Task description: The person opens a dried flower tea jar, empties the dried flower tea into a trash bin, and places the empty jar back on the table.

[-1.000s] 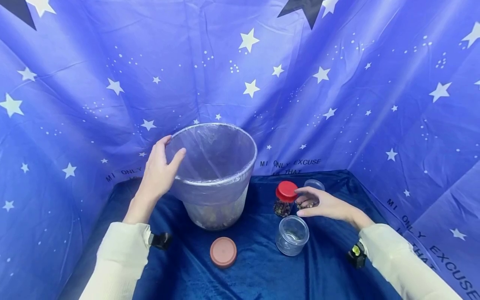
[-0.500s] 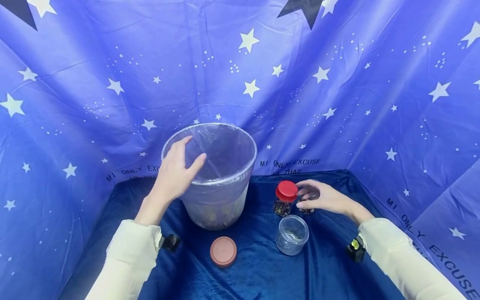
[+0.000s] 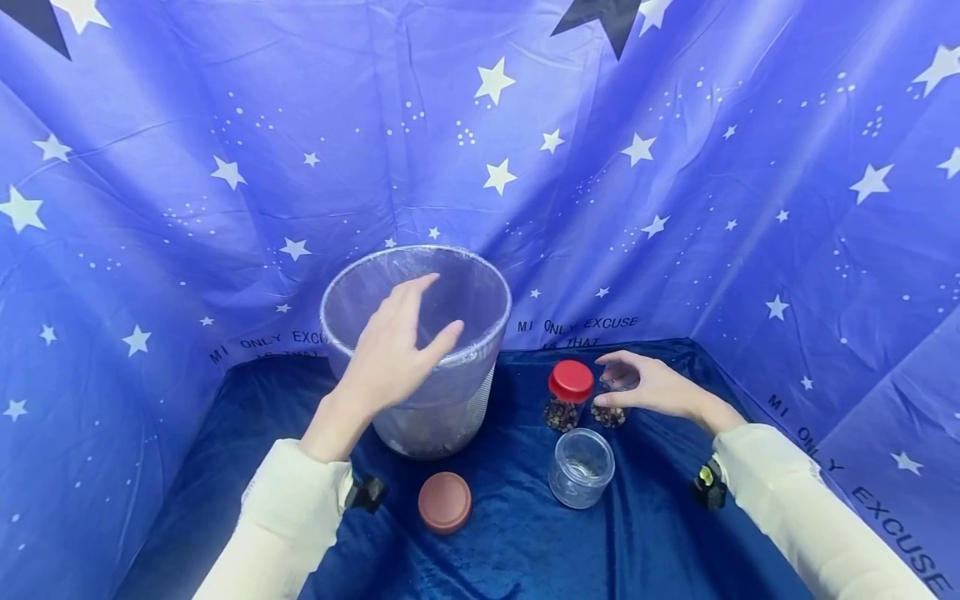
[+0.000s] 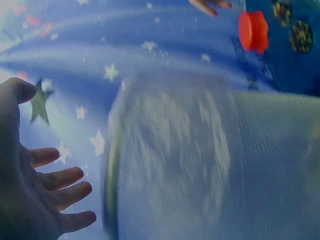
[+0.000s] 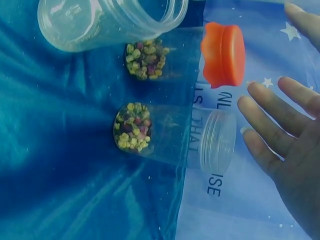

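A mesh bin (image 3: 431,417) lined with a clear bag stands at the centre-left. My left hand (image 3: 393,354) hovers over its near-left rim, fingers spread, holding nothing; in the left wrist view the hand (image 4: 40,185) is beside the bin's lined wall (image 4: 175,160). On the right, my right hand (image 3: 652,387) is by the top of a clear-lidded jar (image 3: 609,415) with dried bits in its bottom. The right wrist view shows the fingers (image 5: 270,120) apart from that jar's lid (image 5: 218,141). Beside it stands a similar jar with a red lid (image 3: 572,381).
An uncovered glass jar (image 3: 581,469) stands in front of the two filled jars. A pinkish-brown round lid (image 3: 445,502) lies on the dark blue cloth (image 3: 517,542) near the bin. A star-patterned curtain (image 3: 420,108) hangs behind and at both sides.
My left hand has moved right, from the bin's left rim to over its near side. My right hand has risen slightly around the clear-lidded jar's top. The jars stand where they were.
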Demonstrator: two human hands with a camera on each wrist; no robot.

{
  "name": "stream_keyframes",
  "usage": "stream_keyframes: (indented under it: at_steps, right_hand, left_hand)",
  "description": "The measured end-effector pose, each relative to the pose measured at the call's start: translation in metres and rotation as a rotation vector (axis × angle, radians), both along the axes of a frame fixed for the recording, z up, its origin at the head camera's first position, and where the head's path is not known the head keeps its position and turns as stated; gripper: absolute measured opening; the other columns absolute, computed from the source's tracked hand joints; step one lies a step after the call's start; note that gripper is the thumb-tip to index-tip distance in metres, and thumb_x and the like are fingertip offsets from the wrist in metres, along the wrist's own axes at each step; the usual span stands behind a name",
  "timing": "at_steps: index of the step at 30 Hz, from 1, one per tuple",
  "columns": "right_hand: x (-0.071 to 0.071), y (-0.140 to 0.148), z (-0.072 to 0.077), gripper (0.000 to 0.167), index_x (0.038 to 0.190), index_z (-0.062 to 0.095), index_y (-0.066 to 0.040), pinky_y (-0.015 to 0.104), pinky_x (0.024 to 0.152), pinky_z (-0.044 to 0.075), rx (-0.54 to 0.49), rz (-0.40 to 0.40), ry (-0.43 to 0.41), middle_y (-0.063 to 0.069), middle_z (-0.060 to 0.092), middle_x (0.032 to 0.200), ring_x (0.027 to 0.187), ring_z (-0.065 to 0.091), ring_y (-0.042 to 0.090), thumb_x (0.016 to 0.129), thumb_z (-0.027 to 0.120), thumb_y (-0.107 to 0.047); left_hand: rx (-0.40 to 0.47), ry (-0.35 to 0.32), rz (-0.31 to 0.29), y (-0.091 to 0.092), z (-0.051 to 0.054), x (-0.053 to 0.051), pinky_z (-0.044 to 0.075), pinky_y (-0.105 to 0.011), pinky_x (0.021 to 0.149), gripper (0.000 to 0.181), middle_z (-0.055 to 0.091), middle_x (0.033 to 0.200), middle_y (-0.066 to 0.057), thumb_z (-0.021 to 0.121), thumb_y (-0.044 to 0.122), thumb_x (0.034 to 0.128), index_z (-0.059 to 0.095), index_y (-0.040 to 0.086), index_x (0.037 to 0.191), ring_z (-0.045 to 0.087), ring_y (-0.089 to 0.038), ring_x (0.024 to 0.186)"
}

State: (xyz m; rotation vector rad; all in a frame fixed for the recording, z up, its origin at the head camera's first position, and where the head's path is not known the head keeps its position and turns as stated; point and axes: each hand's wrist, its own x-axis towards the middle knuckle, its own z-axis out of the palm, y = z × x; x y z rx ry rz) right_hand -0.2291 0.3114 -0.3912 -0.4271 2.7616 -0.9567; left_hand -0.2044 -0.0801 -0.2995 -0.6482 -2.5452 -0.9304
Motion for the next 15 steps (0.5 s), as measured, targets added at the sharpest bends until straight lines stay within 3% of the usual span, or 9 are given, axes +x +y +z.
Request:
stream_keyframes:
  at_steps: [9,15]
  right_hand:
    - [-0.005,-0.001,-0.001,0.081,0.142,0.046,-0.006,0.052,0.095,0.051,0.095,-0.005,0.076,0.018,0.064,0.125,0.115,0.062,0.033,0.078,0.079,-0.044]
    - [-0.008,-0.004,-0.005,0.095,0.146,0.041,-0.005,0.066,0.104,0.035,0.184,-0.002,0.137,0.023,0.056,0.137,0.129,0.044,0.044,0.072,0.081,-0.049]
  left_hand:
    - [0.001,0.036,-0.1,0.031,0.0,0.009,0.038,-0.046,0.113,0.067,0.048,0.147,-0.009,0.056,0.045,0.094,0.038,0.011,0.149,0.046,-0.025,0.137]
    - [-0.047,0.083,-0.174,0.048,-0.005,0.016,0.038,-0.044,0.114,0.066,0.048,0.147,-0.008,0.059,0.043,0.0934,0.04,0.011,0.148,0.047,-0.025,0.136]
